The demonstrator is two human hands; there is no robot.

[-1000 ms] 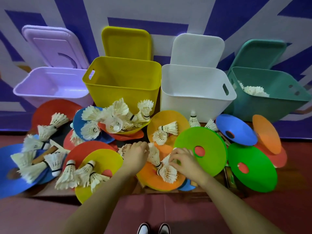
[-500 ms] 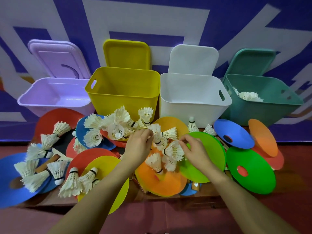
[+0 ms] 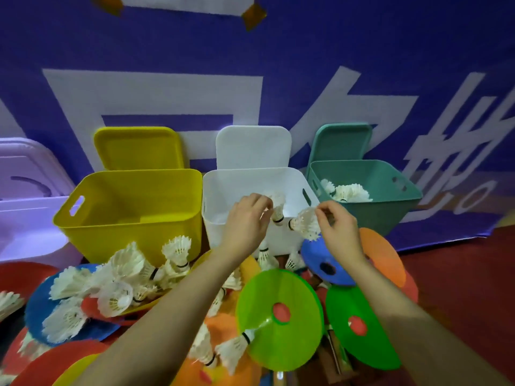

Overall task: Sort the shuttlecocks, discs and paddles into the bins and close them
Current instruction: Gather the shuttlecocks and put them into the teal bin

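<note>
Both hands are raised at the white bin [image 3: 223,190] — the left hand [image 3: 245,224] pinches one shuttlecock [image 3: 278,208] over its front rim, the right hand [image 3: 338,228] pinches a second shuttlecock [image 3: 305,227] just beside it. The teal bin [image 3: 390,201] to the right holds a pile of shuttlecocks [image 3: 348,192].

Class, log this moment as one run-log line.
left hand: holds shuttlecock | right hand: pinches second shuttlecock | position: over white bin | green bin: shuttlecocks inside
</note>
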